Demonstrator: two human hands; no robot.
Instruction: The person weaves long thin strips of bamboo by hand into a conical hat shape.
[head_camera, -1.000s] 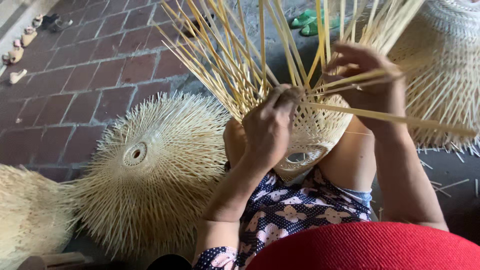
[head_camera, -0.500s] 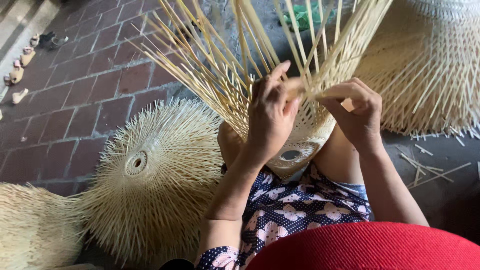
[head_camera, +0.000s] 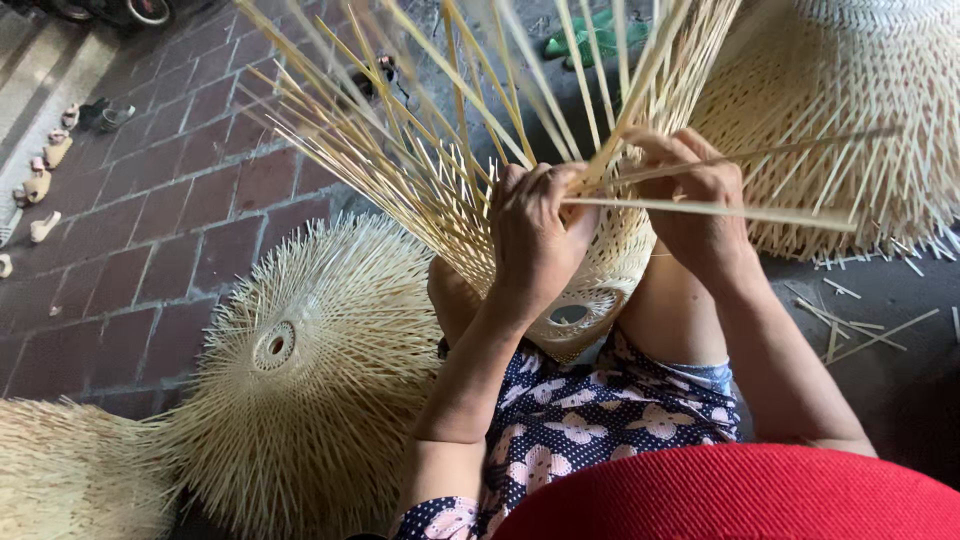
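Head view: both hands are seen from above, held over the lap.
Left hand: the left hand (head_camera: 535, 235) is closed, fingers curled around pale bamboo strips at the rim of the woven piece.
Right hand: the right hand (head_camera: 695, 205) is closed too, with a long thin strip (head_camera: 720, 211) pinched at its knuckles and run out sideways to the right.
Work piece: a half-woven bamboo basket (head_camera: 590, 300) is propped between the knees, its small round opening turned toward the camera, its loose strips (head_camera: 420, 150) fanned upward and to the left.
Lap: dark floral trousers (head_camera: 590, 420) are seen below the basket, with a red cloth (head_camera: 740, 495) at the bottom edge.
Beside the knees: a finished domed weave (head_camera: 300, 370) is laid on the floor to the left, another (head_camera: 70, 480) at the far left corner, and a larger one (head_camera: 860, 110) at the upper right.
Surface: red brick paving (head_camera: 160, 220) is seen on the left, dark grey floor (head_camera: 890, 340) on the right, scattered with strip offcuts.
Room: sandals (head_camera: 45, 185) are lined along the left edge, and green slippers (head_camera: 590, 30) are left at the top.
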